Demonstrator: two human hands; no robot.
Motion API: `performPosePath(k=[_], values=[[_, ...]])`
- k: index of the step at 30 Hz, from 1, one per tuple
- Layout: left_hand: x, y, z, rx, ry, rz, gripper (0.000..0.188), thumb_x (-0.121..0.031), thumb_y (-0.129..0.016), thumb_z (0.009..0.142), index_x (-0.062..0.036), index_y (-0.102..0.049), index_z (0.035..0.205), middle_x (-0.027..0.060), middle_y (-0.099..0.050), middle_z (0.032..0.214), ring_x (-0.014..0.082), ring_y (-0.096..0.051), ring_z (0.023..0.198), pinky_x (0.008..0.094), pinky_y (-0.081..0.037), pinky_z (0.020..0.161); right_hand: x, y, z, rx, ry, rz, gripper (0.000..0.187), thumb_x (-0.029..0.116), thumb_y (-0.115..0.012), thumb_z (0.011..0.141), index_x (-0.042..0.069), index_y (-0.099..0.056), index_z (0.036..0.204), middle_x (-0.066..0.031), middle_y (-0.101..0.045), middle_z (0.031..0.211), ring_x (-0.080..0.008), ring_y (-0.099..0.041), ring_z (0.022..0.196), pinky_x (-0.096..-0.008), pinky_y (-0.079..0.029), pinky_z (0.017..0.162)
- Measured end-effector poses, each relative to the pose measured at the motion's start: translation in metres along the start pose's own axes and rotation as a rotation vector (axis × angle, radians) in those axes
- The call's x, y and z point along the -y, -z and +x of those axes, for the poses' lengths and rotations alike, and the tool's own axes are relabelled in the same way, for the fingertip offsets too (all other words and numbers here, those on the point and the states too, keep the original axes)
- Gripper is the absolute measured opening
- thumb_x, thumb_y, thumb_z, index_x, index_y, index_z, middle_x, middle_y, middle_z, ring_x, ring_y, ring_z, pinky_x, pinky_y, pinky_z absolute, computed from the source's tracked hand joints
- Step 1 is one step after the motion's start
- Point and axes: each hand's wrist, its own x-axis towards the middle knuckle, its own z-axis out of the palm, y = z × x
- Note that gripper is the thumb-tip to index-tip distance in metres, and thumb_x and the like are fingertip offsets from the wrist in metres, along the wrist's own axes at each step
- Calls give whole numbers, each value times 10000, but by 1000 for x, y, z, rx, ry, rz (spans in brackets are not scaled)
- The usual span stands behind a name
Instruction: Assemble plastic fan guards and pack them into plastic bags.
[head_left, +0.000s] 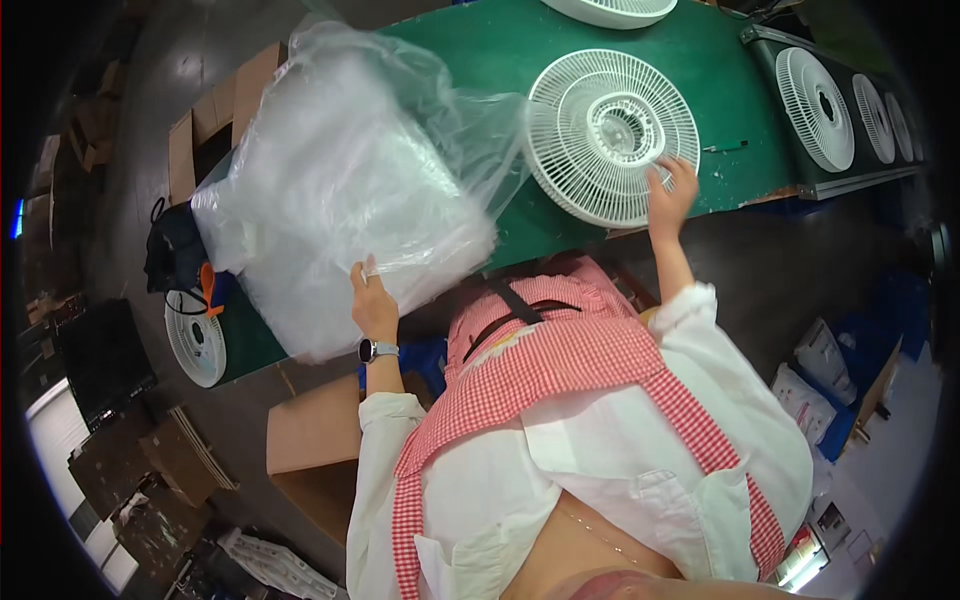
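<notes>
My left hand [375, 308], with a watch at the wrist, pinches the near edge of a large stack of clear plastic bags [340, 190]. The stack spreads over the left part of the green table, and a loose, crumpled bag layer reaches right to the white fan guard [570, 120]. This round guard, with radial ribs and an open hub ring, lies flat near the table's front edge. At its near right side my right hand [674, 195] has its fingers bent onto the ribs, thumb apart from the fingertips. What the fingertips hook under is hard to see.
Several white fan guards [815, 108] sit on a dark conveyor at the right. A small dark tool [727, 147] lies on the green table [740, 100]. Another round white guard [195, 338] is at the left edge, near an orange-handled tool [209, 290]. A cardboard box [315, 435] stands below.
</notes>
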Motion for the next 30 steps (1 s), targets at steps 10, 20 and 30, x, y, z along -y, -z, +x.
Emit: performPosePath(k=[10,20,30], values=[[-26,-25,49,-136,-157,83,327,-34,-611,786,-51,-665,1108,109,-522,1346,341,-611,1078,434,-538,775,-79,6,-68,106,-1594,1125,384,350,-735,862,118,-597,1135,10,-637,903,-119,-553,693,-293,-439,661],[-85,41,66,-16,29,-114,801,35,-538,737,-126,-309,1488,136,-451,1433,399,-630,1008,456,-541,757,-40,106,32,557,-1311,1376,591,369,-445,967,2,-424,1430,-169,-524,1396,-306,-530,1263,-458,-446,1046],[-55,98,23,-541,-182,-245,732,-61,-634,776,-40,-360,1455,173,-469,1456,372,-655,779,426,-512,602,53,-37,62,1321,-1272,1154,393,232,-492,970,-33,-559,1252,-116,-674,1115,-206,-665,1005,-364,-530,928]])
